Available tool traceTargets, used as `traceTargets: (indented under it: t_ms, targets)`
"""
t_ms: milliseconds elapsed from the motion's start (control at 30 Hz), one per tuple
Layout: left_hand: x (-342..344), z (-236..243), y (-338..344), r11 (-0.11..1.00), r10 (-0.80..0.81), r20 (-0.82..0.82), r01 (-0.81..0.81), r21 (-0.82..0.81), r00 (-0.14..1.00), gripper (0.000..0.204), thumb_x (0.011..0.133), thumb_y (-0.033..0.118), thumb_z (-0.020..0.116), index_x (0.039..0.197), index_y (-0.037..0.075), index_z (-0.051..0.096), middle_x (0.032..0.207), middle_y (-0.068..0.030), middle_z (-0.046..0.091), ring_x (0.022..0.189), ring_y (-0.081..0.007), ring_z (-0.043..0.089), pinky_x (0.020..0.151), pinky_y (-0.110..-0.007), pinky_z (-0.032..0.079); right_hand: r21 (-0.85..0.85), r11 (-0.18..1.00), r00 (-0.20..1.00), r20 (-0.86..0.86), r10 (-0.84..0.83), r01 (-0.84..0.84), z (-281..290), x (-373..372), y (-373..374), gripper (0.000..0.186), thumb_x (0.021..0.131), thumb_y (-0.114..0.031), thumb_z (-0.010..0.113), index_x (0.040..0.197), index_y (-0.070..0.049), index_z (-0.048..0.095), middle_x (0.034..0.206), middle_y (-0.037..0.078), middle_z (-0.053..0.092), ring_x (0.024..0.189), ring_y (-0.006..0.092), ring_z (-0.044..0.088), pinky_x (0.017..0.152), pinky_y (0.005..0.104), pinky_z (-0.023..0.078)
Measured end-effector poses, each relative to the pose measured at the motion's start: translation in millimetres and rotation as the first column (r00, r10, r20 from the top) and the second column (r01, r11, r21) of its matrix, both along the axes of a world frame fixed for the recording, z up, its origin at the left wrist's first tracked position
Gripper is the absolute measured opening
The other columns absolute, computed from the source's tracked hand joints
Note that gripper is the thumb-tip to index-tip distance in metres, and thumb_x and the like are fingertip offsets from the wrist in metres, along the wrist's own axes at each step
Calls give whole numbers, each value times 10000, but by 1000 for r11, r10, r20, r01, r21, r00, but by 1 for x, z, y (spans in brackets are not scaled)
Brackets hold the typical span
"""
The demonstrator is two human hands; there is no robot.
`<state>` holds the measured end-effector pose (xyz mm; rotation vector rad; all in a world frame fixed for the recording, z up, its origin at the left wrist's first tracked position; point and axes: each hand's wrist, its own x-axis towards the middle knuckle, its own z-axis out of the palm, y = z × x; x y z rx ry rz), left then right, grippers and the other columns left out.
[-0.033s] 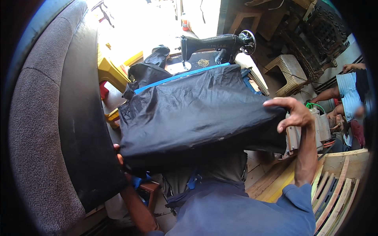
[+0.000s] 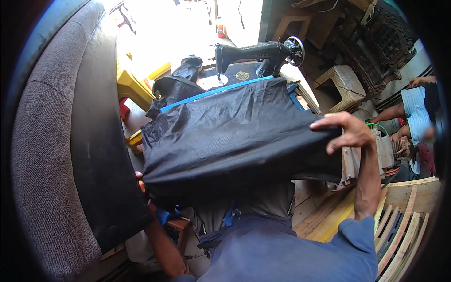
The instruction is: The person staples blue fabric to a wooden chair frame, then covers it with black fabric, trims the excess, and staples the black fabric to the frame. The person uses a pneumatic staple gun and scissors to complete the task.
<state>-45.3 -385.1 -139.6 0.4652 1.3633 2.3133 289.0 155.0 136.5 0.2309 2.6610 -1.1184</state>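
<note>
A wide sheet of wrinkled black fabric (image 2: 235,136) spans the middle, over a blue-edged surface (image 2: 188,99) in front of a black sewing machine (image 2: 249,52). My left hand (image 2: 141,183), mostly hidden, grips the fabric's left edge, where creases gather; a small orange patch beside the fingers is too hidden to name. My right hand (image 2: 352,131) is on the fabric's right end, thumb and forefinger spread apart. A bunched black cloth (image 2: 178,83) lies left of the machine. A grey textured upholstered piece (image 2: 49,150) with black backing (image 2: 108,188) stands at my left.
Yellow plastic stools (image 2: 134,87) stand behind the upholstered piece. At right are a woven stool (image 2: 340,80), a carved dark chair (image 2: 383,42), grey machinery (image 2: 385,155) and a slatted wooden frame (image 2: 406,192). Another person's bare arm (image 2: 392,112) and light blue clothing (image 2: 413,117) show at far right.
My right hand has shifted slightly up and to the left along the fabric. The fabric's front folds have shifted, with sharper creases toward my left hand.
</note>
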Motion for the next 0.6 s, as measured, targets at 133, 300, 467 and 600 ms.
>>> traceTargets:
  t_ms: [133,300,467,600]
  targets:
    - [-32,-3,56,961,4,146,-44,272,989,382,1019,134,714,1393,95,649,1401,-94,665,1330,-221,605,1177,-399,459,475,861,946,-324,-20,181,-15,-28,39,501,769,-60,815,1264,-103,749,997,173,751,937,306,742,857,385,577]
    - [-68,10,115,925,69,-31,-52,377,997,334,1061,67,628,1378,151,696,1375,-78,707,1307,-213,623,1190,-440,436,592,560,626,-763,160,580,-8,-72,48,243,835,-76,728,1076,-76,694,963,141,695,890,374,691,779,449,567]
    - [-36,19,97,856,-148,-115,185,483,982,334,1038,4,573,1342,96,676,1349,-88,696,1283,-231,628,1154,-413,442,684,508,661,-702,265,523,-63,-28,32,190,800,-76,694,988,-71,661,851,104,611,834,330,616,766,454,496]
    - [16,6,31,950,-162,-310,233,207,937,313,967,-28,608,1267,50,650,1284,-95,682,1247,-255,625,1110,-395,453,753,579,887,-450,106,312,-116,57,-5,292,740,-19,697,1028,-64,680,882,111,591,831,321,571,869,448,461]
